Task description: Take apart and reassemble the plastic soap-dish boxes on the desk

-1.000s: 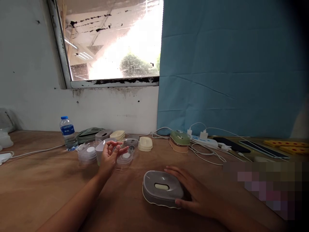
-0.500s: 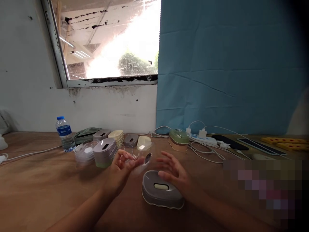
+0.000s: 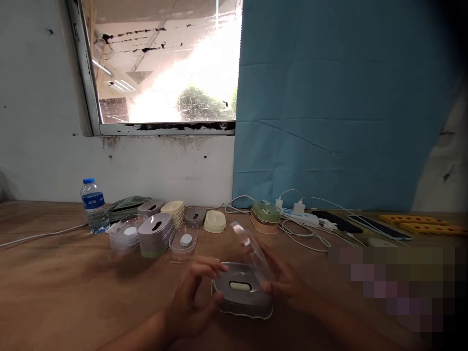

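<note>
A grey oval box point(image 3: 230, 295) with a slot in its top and a pale piece showing in the slot lies on the table in front of me. My right hand point(image 3: 283, 282) grips a clear plastic cover point(image 3: 252, 248) by its side and holds it tilted up over the box's right part. At the box's left edge is my left hand point(image 3: 199, 290), its thumb and fingers apart and curved. Whether the left fingertips touch the box I cannot tell. Behind my left hand lies another clear cover point(image 3: 178, 248) with a white round sticker point(image 3: 186, 240).
Stacked clear covers point(image 3: 122, 239), a lilac stack point(image 3: 155, 236), cream pieces point(image 3: 215, 222) and a water bottle point(image 3: 94, 207) stand at the back left. A green and orange stack point(image 3: 265, 217), a power strip point(image 3: 303, 217), cables, phones point(image 3: 378, 227) and yellow bars point(image 3: 427, 226) lie at the right.
The clear cover has passed from my left hand to my right hand. My left hand has come down to the box's left edge.
</note>
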`<action>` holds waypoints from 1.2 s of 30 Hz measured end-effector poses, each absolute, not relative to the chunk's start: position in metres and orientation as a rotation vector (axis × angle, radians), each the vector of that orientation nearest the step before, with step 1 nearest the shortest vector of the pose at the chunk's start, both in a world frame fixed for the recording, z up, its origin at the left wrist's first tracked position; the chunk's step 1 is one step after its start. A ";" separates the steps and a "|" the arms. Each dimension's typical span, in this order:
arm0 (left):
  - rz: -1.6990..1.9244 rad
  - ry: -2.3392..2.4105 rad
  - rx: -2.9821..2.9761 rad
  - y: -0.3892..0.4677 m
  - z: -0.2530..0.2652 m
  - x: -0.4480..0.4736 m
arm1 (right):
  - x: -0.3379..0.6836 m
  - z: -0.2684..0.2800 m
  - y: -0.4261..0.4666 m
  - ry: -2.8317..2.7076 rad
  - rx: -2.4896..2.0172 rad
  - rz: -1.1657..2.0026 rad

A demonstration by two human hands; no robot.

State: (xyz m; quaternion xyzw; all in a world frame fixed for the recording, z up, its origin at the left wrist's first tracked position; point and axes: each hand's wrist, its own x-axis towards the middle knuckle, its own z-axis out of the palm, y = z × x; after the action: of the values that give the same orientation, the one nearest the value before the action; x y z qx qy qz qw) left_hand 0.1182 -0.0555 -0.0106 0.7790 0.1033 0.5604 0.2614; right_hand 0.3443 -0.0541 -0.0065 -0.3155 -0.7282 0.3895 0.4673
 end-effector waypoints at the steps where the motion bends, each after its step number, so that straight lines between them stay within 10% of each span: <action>1: 1.617 0.393 1.983 -0.050 -0.015 0.117 | 0.351 -0.004 -0.052 -1.866 -0.893 0.812; 13: 0.828 0.803 1.685 -0.014 -0.032 0.117 | 0.351 -0.007 -0.059 -2.363 -1.266 0.504; 36: 0.804 0.791 1.828 -0.012 -0.030 0.117 | 0.355 0.001 -0.063 -2.530 -1.294 0.214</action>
State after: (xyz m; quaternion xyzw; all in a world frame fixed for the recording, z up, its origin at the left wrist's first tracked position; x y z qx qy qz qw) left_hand 0.1167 -0.0120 -0.0297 0.7481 0.3238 0.3292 0.4766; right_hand 0.3554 -0.0627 0.0008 -0.4491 -0.8785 0.0742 0.1453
